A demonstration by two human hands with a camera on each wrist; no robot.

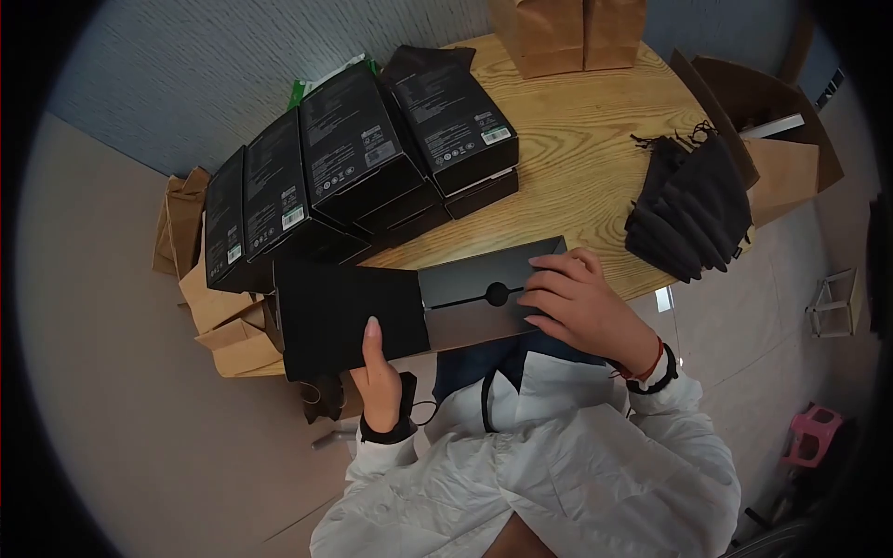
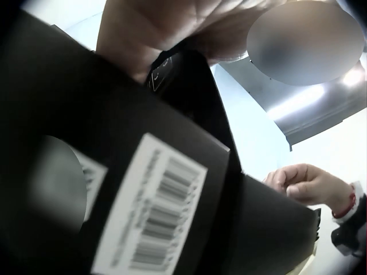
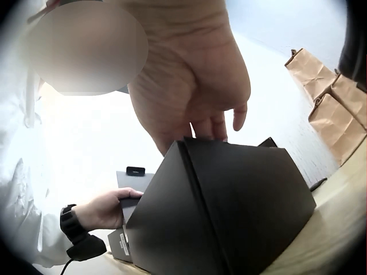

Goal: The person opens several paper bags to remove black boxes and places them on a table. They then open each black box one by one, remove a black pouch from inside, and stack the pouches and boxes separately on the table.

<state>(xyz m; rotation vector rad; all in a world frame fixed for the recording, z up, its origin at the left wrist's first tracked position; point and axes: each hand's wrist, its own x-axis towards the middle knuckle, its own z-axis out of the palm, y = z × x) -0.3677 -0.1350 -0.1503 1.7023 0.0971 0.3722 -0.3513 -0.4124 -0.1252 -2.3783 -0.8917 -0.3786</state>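
Note:
A black box [image 1: 451, 282] with a grey interior is held level above the person's lap, at the table's near edge. A round black opening and a dark slit show in its grey inside. Its left part is a plain black panel [image 1: 335, 312]. The left hand [image 1: 377, 386] grips this panel at the near side, thumb on top and fingers hidden underneath. Over the box's right end, the right hand [image 1: 591, 307] bends its fingers onto the grey interior and rim. A white barcode label [image 2: 155, 212] shows on the black cardboard in the left wrist view.
Several black printed boxes [image 1: 353, 139] stand stacked at the table's back left. Dark drawstring pouches [image 1: 693, 205] lie on the right, beside an open cardboard carton [image 1: 791, 177]. Brown paper bags [image 1: 567, 37] stand at the back, with more brown paper [image 1: 233, 321] by the left edge.

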